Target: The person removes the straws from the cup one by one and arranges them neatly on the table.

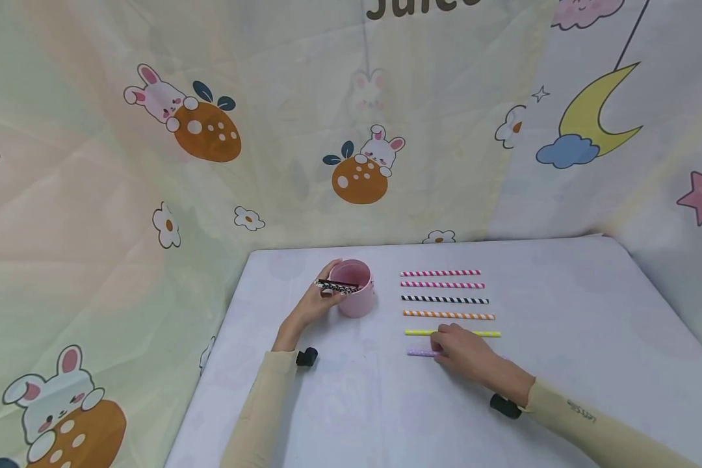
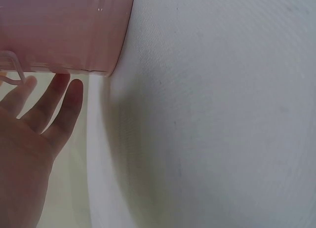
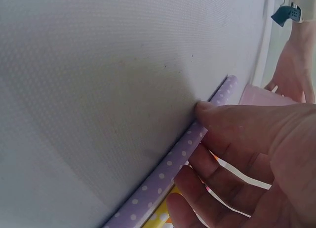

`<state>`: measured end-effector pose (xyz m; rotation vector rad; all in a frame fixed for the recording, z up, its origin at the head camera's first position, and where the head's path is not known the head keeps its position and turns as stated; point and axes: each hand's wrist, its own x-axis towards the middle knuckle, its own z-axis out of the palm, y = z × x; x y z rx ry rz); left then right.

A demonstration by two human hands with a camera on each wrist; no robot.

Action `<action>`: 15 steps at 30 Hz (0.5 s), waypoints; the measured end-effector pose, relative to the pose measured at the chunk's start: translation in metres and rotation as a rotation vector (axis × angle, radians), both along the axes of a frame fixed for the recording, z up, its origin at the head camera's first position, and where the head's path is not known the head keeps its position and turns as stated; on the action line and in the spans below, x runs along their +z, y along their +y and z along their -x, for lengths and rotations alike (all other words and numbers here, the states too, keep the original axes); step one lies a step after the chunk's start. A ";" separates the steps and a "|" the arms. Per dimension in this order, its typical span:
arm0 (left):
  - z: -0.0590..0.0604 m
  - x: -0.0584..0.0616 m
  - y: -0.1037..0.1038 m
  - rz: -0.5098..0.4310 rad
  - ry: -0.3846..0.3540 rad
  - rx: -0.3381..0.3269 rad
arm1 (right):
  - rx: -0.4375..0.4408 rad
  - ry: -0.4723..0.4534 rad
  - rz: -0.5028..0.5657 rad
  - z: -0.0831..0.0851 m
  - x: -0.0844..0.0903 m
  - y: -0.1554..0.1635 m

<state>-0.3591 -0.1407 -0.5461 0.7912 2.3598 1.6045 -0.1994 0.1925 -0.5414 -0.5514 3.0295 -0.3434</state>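
Left hand at the pink round plastic cup, upright toward the back of the white cloth-covered desk; fingers against the cup's left wall, apparently to steady it, while pinching a black-and-white patterned paper straw laid level across the rim, so grip clenched on that straw. From the left wrist camera only outstretched fingers beside the cup's wall, straw out of frame. Right hand low on the desk, well apart from the cup, thumb and fingers closing on a lilac paper straw with white dots that lies flat on the cloth; thumb tip pressed to the straw's side, fingers curled beneath, likely rolling it up off the surface since a thin tube lying flat gives no edge to take. Grip grasping the lilac straw, not yet lifted. Same straw in the head view, its left end poking out from under the hand. Behind it, laid parallel in a neat ladder with gaps between: yellow straw just beside the knuckles, orange striped straw, black-and-white striped straw, two pink striped straws. Spacing probably meant to let each be taken singly without disturbing its neighbours. Cartoon rabbit curtain hung behind the desk
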 end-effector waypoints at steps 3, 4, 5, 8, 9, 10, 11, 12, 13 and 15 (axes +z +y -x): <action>0.002 -0.006 0.000 -0.010 0.011 0.015 | 0.007 0.012 0.007 0.000 0.000 0.001; 0.001 -0.007 0.000 -0.015 0.016 0.019 | 0.007 0.015 0.010 -0.001 0.001 0.001; 0.001 -0.007 0.000 -0.020 0.018 0.022 | 0.006 0.016 0.012 -0.001 0.001 0.001; 0.000 -0.007 0.000 -0.019 0.021 0.032 | 0.002 0.014 0.009 -0.001 0.000 0.001; -0.001 -0.006 0.000 -0.016 0.020 0.036 | 0.000 0.014 0.008 -0.001 0.000 0.000; -0.001 -0.006 0.000 -0.010 0.021 0.040 | -0.001 0.014 0.007 -0.001 0.000 0.000; -0.001 -0.006 0.000 -0.001 0.021 0.044 | -0.001 0.015 0.006 -0.001 0.000 0.000; -0.002 -0.005 0.000 0.007 0.021 0.048 | -0.001 0.016 0.003 -0.001 0.000 0.000; -0.002 -0.005 0.000 0.012 0.020 0.051 | -0.001 0.017 0.002 -0.001 0.000 0.000; -0.002 -0.005 0.001 0.017 0.018 0.053 | 0.001 0.016 0.003 -0.001 0.000 0.000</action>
